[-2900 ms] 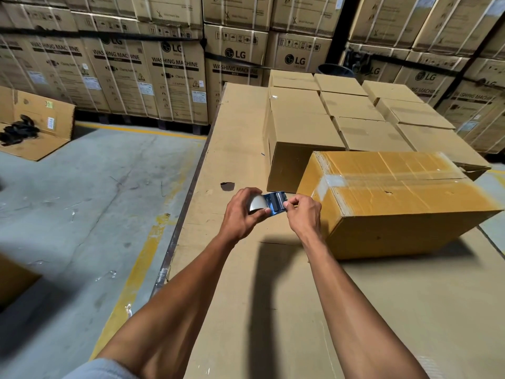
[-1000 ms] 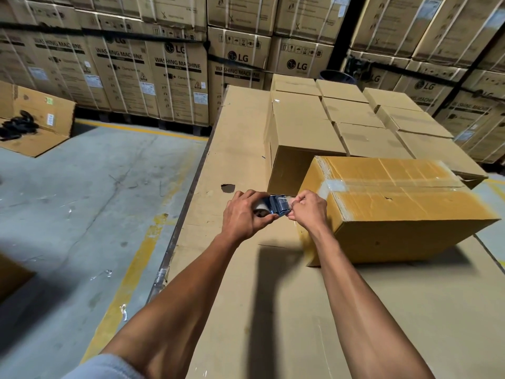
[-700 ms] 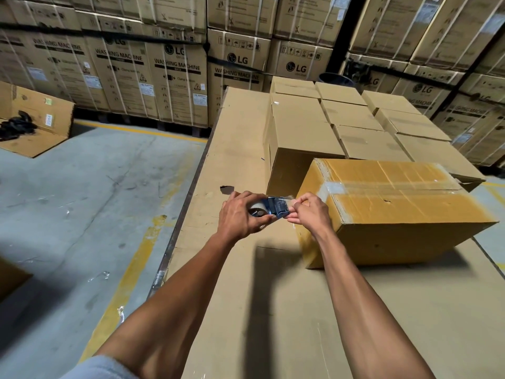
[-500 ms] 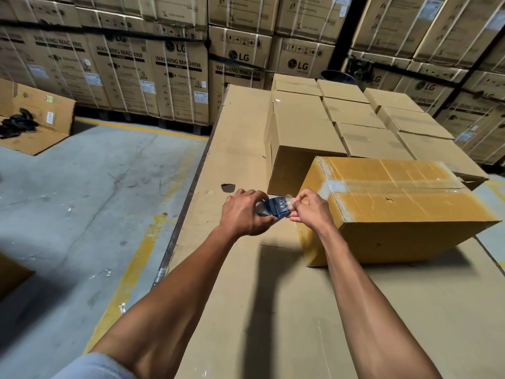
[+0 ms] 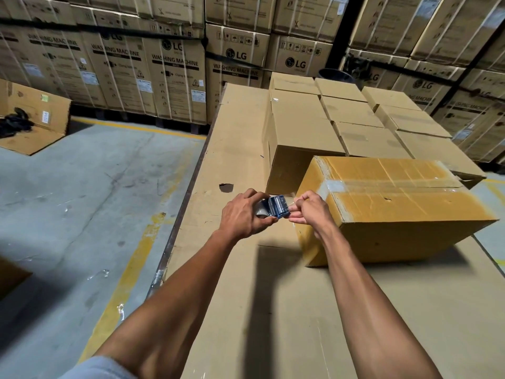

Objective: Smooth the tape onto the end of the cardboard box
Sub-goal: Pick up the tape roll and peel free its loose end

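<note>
A yellow-brown cardboard box [image 5: 404,203] lies on the cardboard-covered table [image 5: 273,310], clear tape [image 5: 382,184] running along its top seam. My left hand [image 5: 243,214] is closed around a small blue tape dispenser [image 5: 277,206] just left of the box's near end. My right hand [image 5: 310,209] pinches the clear tape strip coming off the dispenser, right against the box's left end face. That end face is mostly hidden behind my right hand and forearm.
Several plain closed cartons [image 5: 341,119] stand in rows behind the box. Stacked washing-machine cartons [image 5: 175,72] line the back wall. The table's left edge [image 5: 185,192] drops to a concrete floor with a yellow line [image 5: 131,269]. An opened carton [image 5: 32,116] lies far left.
Both hands stay at the box's left end with the dispenser between them. They have shifted slightly and the dispenser has tilted. The box has not moved.
</note>
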The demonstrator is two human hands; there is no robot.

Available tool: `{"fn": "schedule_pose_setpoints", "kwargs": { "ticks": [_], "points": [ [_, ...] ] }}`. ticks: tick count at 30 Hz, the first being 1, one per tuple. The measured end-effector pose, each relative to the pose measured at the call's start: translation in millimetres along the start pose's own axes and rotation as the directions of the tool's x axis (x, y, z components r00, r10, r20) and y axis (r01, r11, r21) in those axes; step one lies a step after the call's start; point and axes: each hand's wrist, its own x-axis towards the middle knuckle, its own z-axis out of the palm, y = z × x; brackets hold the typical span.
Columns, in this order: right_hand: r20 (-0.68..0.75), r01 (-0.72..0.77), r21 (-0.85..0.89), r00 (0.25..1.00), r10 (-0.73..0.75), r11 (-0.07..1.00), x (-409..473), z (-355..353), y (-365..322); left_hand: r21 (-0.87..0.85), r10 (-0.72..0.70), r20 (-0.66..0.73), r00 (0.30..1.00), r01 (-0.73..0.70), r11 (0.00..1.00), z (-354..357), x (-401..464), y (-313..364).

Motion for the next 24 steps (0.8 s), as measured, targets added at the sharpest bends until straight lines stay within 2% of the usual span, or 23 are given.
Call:
{"fn": "schedule_pose_setpoints", "kwargs": {
  "ticks": [7,16,19,24],
  "points": [
    [0.285,-0.247,0.241,0.943,0.175,0.939,1.9,-13.5,-1.0,-0.056,0.033,0.053,0.998,-0.030,0.998,-8.1,-0.8,-6.9],
    [0.304,-0.348,0.435,0.925,0.228,0.831,-1.0,-20.0,3.9,-0.058,0.071,0.066,0.995,-0.068,0.996,-16.2,6.2,-3.2],
    [0.317,-0.327,0.355,0.923,0.215,0.876,1.5,-20.2,2.1,-0.032,0.076,0.097,0.992,-0.073,0.997,-16.2,7.0,-4.2],
    [0.306,-0.187,0.178,0.944,0.126,0.966,0.4,-13.4,-4.4,0.021,0.065,0.112,0.992,-0.068,0.997,-15.0,7.8,-4.1]
  ]
}}
